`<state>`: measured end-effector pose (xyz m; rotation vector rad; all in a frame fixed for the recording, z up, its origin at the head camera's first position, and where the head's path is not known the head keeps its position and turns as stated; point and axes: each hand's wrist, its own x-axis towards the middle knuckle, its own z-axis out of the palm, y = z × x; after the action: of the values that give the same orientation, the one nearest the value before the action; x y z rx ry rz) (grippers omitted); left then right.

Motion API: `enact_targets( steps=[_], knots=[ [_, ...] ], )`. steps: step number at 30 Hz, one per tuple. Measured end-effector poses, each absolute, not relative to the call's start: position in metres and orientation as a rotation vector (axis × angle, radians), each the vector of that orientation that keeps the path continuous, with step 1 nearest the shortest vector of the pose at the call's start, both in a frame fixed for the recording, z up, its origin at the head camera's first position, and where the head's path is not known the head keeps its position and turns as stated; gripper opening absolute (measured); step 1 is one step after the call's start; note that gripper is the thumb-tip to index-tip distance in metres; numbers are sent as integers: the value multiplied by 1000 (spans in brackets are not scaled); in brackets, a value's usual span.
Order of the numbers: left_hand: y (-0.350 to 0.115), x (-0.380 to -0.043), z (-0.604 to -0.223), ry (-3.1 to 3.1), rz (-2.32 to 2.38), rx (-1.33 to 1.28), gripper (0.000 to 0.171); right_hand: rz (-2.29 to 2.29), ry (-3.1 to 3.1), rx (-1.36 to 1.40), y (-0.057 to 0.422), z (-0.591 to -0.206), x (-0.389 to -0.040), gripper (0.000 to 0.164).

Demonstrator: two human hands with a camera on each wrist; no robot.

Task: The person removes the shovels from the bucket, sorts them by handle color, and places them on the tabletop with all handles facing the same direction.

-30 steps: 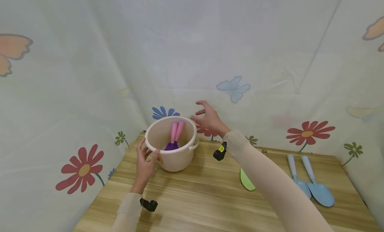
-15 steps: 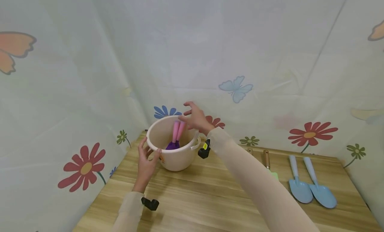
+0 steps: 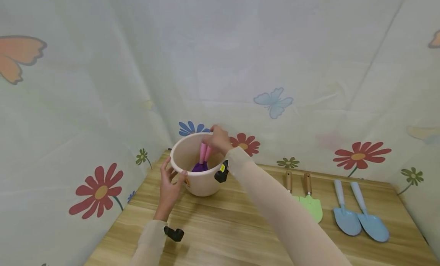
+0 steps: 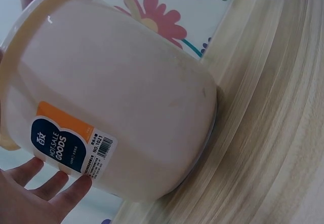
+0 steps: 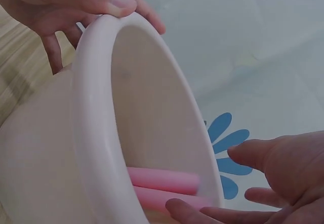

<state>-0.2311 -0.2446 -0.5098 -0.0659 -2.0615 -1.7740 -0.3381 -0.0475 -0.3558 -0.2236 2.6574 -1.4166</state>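
A cream bucket (image 3: 201, 186) stands upright at the table's back left corner. My left hand (image 3: 170, 189) holds its near left side, thumb on the rim and fingers along the outer wall by the label (image 4: 73, 139). Inside lean two pink handles (image 5: 167, 180) with purple heads (image 3: 200, 167), partly hidden by the wall. My right hand (image 3: 220, 139) reaches over the rim on the far right. In the right wrist view its fingers are spread beside the handles, one fingertip overlapping a handle's end and another finger outside the rim.
To the right on the wooden table (image 3: 220, 227) lie green garden tools (image 3: 312, 206) with brown handles, partly covered by my right sleeve. Beyond them are two light-blue trowels (image 3: 347, 220). A flower-printed curtain (image 3: 220, 67) hangs close behind the table and bucket.
My right hand has moved left and down, from beside the bucket to over its rim at the pink handles. The left hand stays on the bucket. More of the green tools shows now.
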Motion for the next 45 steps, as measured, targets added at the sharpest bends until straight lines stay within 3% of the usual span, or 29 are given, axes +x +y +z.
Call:
enact_targets(
  steps=[14,24,28,45],
  knots=[
    [-241,-229,-513,-2073,-1783,-54,80,-1333,2671,-164,-51,-368,-338,39],
    [-235,-228,-511,-2072,-1746,-56,79,-1283,2616,-197,-47,-377,-347,62],
    [-234,-229,-512,-2067,-1752,-66,78,-1273,2613,-177,-46,-379,-348,62],
    [-236,-231,-513,-2071,-1736,-81,79,-1209,2748,-318,-49,-387,-359,36]
  ],
)
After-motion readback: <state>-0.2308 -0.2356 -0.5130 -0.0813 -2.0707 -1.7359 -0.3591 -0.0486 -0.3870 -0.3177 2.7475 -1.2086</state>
